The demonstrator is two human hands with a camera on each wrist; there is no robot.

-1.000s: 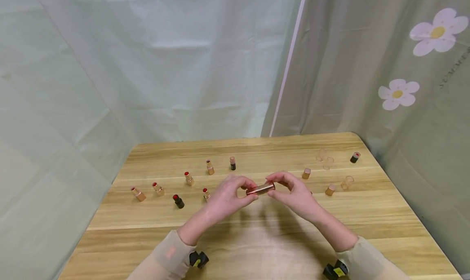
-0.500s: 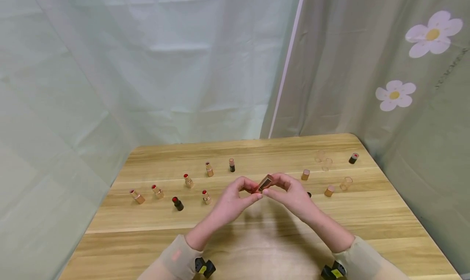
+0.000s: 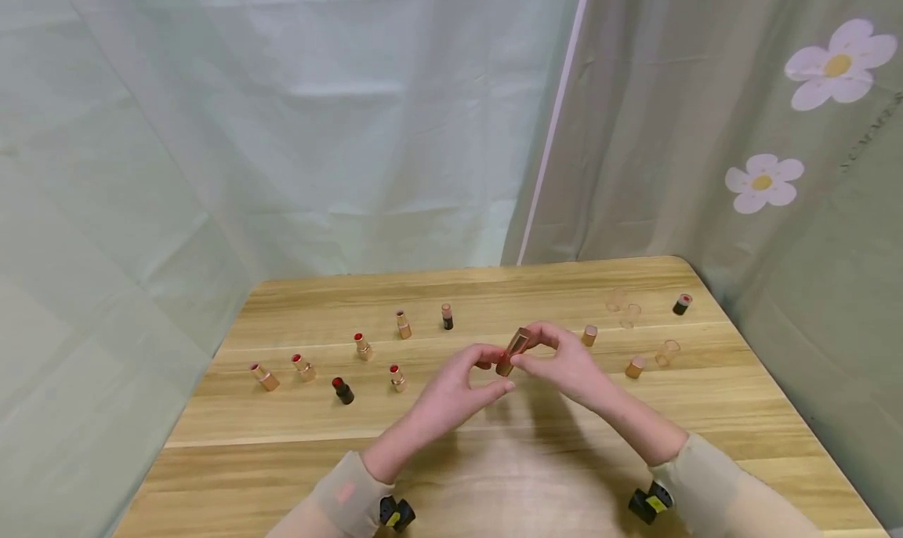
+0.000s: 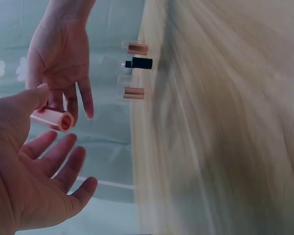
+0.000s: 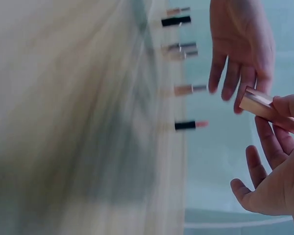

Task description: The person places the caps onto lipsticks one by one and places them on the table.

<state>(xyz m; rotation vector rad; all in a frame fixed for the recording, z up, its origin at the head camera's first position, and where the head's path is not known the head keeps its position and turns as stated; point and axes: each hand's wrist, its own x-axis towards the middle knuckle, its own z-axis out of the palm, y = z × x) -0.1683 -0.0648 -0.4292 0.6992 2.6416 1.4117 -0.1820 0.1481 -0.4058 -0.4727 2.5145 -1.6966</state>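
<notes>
Pale curtains [image 3: 353, 130] are hanging behind a wooden bench [image 3: 494, 491]; in the head view, the right hand [image 3: 574, 373] is pinching a tilted rose-gold lipstick tube [image 3: 513, 351] above it, and that fingertip grip on smooth sides is, I judge, risking a drop. The left hand [image 3: 447, 393] is holding its thumb and fingers apart at the tube, probably lending little support. In the left-wrist view, the tube's recessed end is facing the camera; left-thumb contact is looking uncertain. In the right-wrist view, the tube is lying between right thumb and fingers, pointing toward the left fingertips.
</notes>
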